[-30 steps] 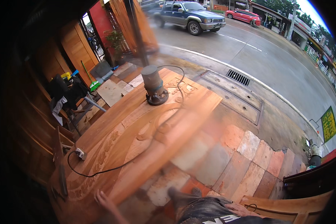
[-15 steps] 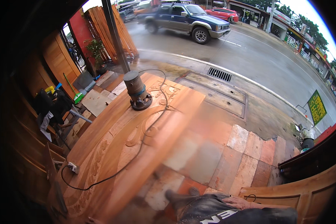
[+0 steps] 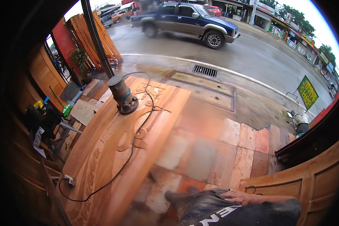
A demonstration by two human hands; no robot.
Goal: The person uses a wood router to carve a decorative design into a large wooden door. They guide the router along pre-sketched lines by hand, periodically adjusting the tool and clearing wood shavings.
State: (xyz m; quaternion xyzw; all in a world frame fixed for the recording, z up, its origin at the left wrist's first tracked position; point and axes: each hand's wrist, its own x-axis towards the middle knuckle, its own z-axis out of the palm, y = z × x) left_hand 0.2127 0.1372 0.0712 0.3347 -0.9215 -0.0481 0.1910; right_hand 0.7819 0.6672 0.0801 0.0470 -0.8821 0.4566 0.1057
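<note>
My right hand lies flat on the dark shorts over my leg, fingers stretched out, holding nothing. My left hand is outside the picture. In front of me to the left stretches a wooden door panel with carved curls and leaf shapes. A grey router stands upright near its far end, no hand on it. Its black cord loops over the carving to a plug and socket at the panel's left edge. Blurred haze covers part of the view near the panel's right side.
A panelled wooden door lies to my right. Patchwork tiles cover the floor. Tools and dark cloth are piled at left beside a green broom. Beyond a drain grate, a blue pickup is on the wet road.
My view has turned slightly right, so the panel and router sit further left in the picture. The pickup has moved rightward along the road. My right hand still rests on the shorts.
</note>
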